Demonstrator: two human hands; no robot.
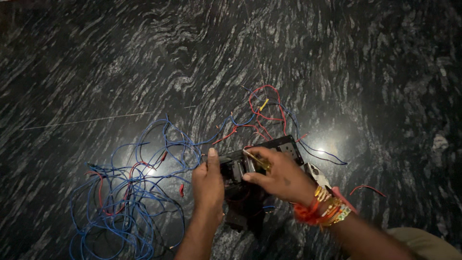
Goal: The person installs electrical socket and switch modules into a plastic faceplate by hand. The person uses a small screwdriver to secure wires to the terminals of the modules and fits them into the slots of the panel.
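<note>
I see a dark switch plate [284, 147] lying on the black, white-veined stone floor [120, 58], low in the middle of my view, with both hands on it. The plate is a flat black rectangle with pale switch blocks set in its middle (the light is poor, so finer detail is lost). Its long axis runs from lower left up to upper right, the far end pointing away toward the red wires [267, 108].

My left hand [208, 185] clamps the plate's near-left end, thumb pressed flat along the top edge. My right hand [279, 175] is closed around a thin yellow-handled tool [257, 160], its tip lying among the switch blocks; red and gold bangles [325, 209] circle that wrist.

A loose tangle of blue wires [125, 202] sprawls on the floor left of the plate, and several strands run up to it.
</note>
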